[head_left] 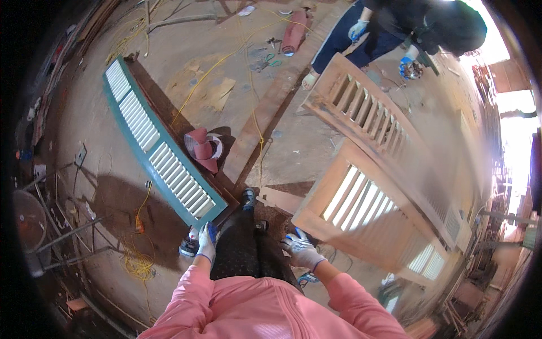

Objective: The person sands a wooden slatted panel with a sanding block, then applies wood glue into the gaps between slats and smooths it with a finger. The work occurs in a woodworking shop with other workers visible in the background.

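My left hand point(207, 244), in a white glove with blue on the finger side, is just below the near end of a teal louvered shutter point(144, 161) with white slats. Its fingers point away from me, fairly straight; whether they touch the frame is unclear. A small dark power tool point(189, 247) lies beside that hand. My right hand point(303, 251), gloved alike, is by the near corner of a bare wooden louvered shutter point(333, 169). Its fingers reach leftward with the thumb apart, and nothing shows in them. Contact with the wood is hard to judge.
A roll of reddish sandpaper point(202, 148) lies beside the teal shutter. Another wooden shutter point(350, 90) stands behind the near one. At the far right a person point(395, 25) in dark clothes and gloves bends over. Yellow cord point(138, 263), scissors point(265, 62) and a metal stand point(62, 248) are around.
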A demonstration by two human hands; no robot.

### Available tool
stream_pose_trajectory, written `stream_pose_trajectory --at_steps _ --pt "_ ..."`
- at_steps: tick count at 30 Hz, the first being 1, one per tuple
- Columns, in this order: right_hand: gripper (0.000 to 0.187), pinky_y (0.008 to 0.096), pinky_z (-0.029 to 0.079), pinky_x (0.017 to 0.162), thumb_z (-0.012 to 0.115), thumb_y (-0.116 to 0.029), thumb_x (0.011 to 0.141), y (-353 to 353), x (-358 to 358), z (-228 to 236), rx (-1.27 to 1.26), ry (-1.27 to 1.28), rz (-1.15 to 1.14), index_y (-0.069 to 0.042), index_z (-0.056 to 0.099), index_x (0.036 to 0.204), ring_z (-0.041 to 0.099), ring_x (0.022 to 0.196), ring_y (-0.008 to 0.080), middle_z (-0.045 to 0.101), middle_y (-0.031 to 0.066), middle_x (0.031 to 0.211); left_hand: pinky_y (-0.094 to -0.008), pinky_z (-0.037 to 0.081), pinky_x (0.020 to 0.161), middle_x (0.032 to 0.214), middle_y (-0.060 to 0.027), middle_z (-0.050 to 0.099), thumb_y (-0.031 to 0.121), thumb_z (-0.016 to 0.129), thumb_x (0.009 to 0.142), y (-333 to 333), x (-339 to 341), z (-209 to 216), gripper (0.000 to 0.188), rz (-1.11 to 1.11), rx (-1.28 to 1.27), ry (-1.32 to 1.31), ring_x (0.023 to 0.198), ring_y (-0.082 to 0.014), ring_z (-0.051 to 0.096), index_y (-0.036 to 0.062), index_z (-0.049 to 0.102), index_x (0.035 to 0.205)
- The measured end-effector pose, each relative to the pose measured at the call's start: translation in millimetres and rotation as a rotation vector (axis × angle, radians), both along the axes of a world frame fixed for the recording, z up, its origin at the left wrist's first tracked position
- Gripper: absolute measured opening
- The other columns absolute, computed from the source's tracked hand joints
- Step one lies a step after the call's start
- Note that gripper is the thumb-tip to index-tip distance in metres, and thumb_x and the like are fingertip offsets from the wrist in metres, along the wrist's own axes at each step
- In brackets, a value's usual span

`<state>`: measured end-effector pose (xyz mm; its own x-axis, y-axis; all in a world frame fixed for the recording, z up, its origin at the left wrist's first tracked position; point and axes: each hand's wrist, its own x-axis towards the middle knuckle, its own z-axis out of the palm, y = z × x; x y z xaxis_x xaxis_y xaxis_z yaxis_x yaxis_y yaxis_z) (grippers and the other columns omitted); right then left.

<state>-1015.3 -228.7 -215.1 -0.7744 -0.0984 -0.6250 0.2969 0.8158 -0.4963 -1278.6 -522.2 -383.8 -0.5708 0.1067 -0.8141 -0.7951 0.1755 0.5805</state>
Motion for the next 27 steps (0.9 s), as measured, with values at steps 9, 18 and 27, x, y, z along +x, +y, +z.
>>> stream_pose_trajectory --at_steps 9,18,27 --pt "0.052 0.0618 0.025 0.124 0.069 -0.043 0.090 -7 6 0 0.111 0.213 -0.039 -0.018 0.070 0.135 0.056 0.133 0.0311 0.070 0.0044 0.135 -0.0320 0.047 0.069 0.100 -0.0011 0.073 0.045 0.064 0.104 -87 57 -20 0.033 0.139 -0.067 -0.117 0.082 -0.0151 0.066 0.0171 0.068 0.120" --pt "0.053 0.0621 0.023 0.126 0.068 -0.045 0.093 -8 3 3 0.149 0.156 0.014 -0.019 0.069 0.140 0.053 0.139 0.0293 0.069 0.0047 0.139 -0.0367 0.049 0.074 0.110 -0.0087 0.074 0.051 0.064 0.102 -118 121 -49 0.047 0.117 -0.107 -0.245 0.093 -0.0206 0.068 0.0126 0.067 0.129" --pt "0.052 0.0583 0.021 0.128 0.069 -0.042 0.092 -14 -1 6 0.132 0.143 -0.054 -0.017 0.069 0.138 0.055 0.137 0.0291 0.069 0.0064 0.136 -0.0332 0.048 0.072 0.105 -0.0037 0.074 0.047 0.066 0.102 -129 101 -35 0.039 0.087 -0.095 -0.208 0.090 -0.0172 0.068 0.0163 0.067 0.127"
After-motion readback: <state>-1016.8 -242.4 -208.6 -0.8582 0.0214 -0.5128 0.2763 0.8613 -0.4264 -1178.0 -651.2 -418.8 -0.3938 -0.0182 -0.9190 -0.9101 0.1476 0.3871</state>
